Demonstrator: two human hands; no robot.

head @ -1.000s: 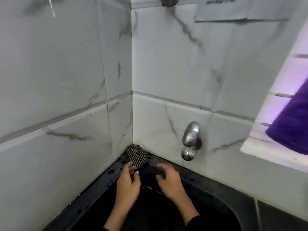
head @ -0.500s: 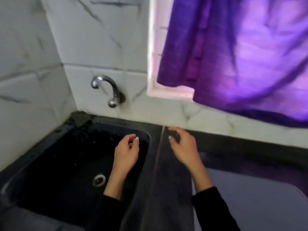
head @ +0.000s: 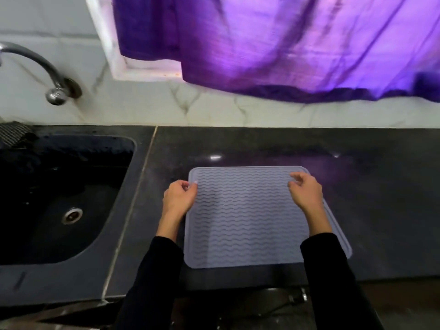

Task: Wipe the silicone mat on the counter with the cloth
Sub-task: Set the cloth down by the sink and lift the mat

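Reaching with loosely curled, empty hands, left hand [head: 179, 198] and right hand [head: 305, 194] over silicone mat [head: 247, 217] far corners, apparently to steady it; checked cloth [head: 13, 134] lies beside sink [head: 62, 201].

Silicone mat [head: 250, 217] under fingers [head: 296, 181]: matt grey, wavy ribbed texture, smooth raised rim. Tabletop [head: 369, 186] beyond fingers: dark polished stone, glossy glints. Sink [head: 47, 277] left of fingers: dark, matt rim, wet basin. Tap [head: 51, 91]: shiny metal. Checked cloth [head: 13, 133]: woven. Curtain [head: 285, 44]: purple fabric. Wall [head: 214, 108]: glossy marble tile.
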